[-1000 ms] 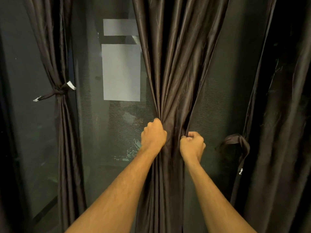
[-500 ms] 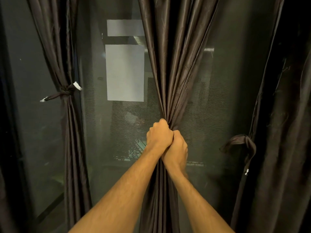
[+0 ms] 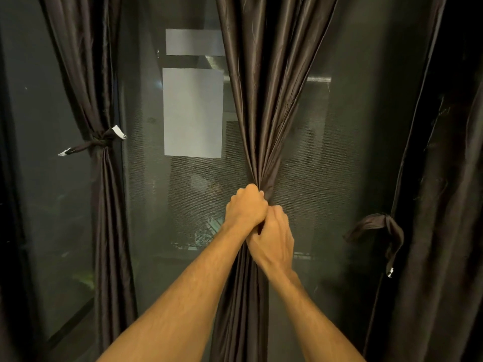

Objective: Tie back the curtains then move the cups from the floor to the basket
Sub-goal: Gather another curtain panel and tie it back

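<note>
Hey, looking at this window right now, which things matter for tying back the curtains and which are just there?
Part of the job:
middle curtain, bunched in left hand and right hand
left curtain, already tied
loose tie-back hanging on right curtain

Just there:
grey paper sheets on the window glass

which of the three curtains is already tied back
The left curtain, cinched by a knotted tie. The middle curtain is only bunched in both hands; the right curtain hangs loose.
</note>
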Action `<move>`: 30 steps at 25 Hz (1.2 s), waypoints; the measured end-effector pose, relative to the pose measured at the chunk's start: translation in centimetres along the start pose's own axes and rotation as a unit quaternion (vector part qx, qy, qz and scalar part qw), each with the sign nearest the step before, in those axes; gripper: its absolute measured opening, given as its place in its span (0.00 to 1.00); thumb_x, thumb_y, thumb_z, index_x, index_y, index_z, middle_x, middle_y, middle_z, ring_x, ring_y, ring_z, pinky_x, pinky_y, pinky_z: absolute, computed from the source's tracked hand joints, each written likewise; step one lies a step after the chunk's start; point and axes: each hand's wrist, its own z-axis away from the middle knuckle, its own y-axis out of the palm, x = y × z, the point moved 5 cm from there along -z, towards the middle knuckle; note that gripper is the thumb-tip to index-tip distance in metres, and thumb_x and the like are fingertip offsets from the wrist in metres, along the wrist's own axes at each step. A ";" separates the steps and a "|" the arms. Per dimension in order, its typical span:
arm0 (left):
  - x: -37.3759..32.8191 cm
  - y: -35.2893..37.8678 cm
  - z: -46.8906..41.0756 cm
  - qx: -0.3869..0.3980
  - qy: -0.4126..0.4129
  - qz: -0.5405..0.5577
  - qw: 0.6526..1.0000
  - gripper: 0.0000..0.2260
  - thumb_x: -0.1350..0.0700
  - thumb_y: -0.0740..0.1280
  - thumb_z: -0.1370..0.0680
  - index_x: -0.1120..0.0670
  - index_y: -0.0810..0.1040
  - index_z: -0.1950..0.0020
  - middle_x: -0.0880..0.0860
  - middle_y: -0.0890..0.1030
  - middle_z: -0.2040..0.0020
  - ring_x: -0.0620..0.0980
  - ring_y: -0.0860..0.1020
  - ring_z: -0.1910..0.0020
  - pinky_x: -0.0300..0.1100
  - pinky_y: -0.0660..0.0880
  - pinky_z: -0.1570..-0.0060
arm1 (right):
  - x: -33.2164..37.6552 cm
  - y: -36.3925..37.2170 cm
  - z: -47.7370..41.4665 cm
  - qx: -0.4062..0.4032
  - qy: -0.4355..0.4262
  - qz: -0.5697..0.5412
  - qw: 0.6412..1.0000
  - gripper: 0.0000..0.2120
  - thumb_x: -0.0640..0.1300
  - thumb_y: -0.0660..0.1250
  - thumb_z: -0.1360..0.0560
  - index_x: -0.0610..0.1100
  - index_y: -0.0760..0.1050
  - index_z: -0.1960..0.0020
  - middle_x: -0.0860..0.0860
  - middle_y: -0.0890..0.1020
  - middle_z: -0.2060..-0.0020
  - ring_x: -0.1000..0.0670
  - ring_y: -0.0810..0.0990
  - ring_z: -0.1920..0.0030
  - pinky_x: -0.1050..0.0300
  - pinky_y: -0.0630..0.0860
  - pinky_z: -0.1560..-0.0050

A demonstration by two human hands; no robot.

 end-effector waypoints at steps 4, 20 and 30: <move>-0.9 0.3 0.4 -0.020 0.016 -0.034 0.999 0.14 0.49 0.58 0.19 0.58 0.74 0.42 0.60 0.78 0.41 0.61 0.76 0.42 0.51 0.72 0.48 | -0.9 2.1 0.9 0.057 0.049 -0.007 0.997 0.44 0.62 0.65 0.31 0.47 0.52 0.22 0.50 0.65 0.28 0.49 0.72 0.33 0.45 0.74 0.37; 1.9 1.8 -1.0 0.101 -0.125 0.288 0.944 0.47 0.23 0.70 0.49 0.54 0.77 0.40 0.53 0.80 0.43 0.54 0.78 0.45 0.50 0.77 0.44 | -1.2 3.0 -0.9 0.064 0.096 -0.031 0.993 0.15 0.38 0.62 0.22 0.38 0.70 0.35 0.43 0.79 0.45 0.41 0.79 0.44 0.44 0.77 0.46; 1.7 2.5 -2.6 0.204 -0.101 0.288 0.930 0.26 0.37 0.79 0.41 0.56 0.78 0.58 0.53 0.77 0.69 0.46 0.70 0.76 0.38 0.63 0.76 | -3.1 1.4 -1.8 0.093 0.115 -0.271 0.951 0.14 0.32 0.57 0.26 0.41 0.79 0.49 0.45 0.84 0.57 0.50 0.83 0.56 0.49 0.81 0.52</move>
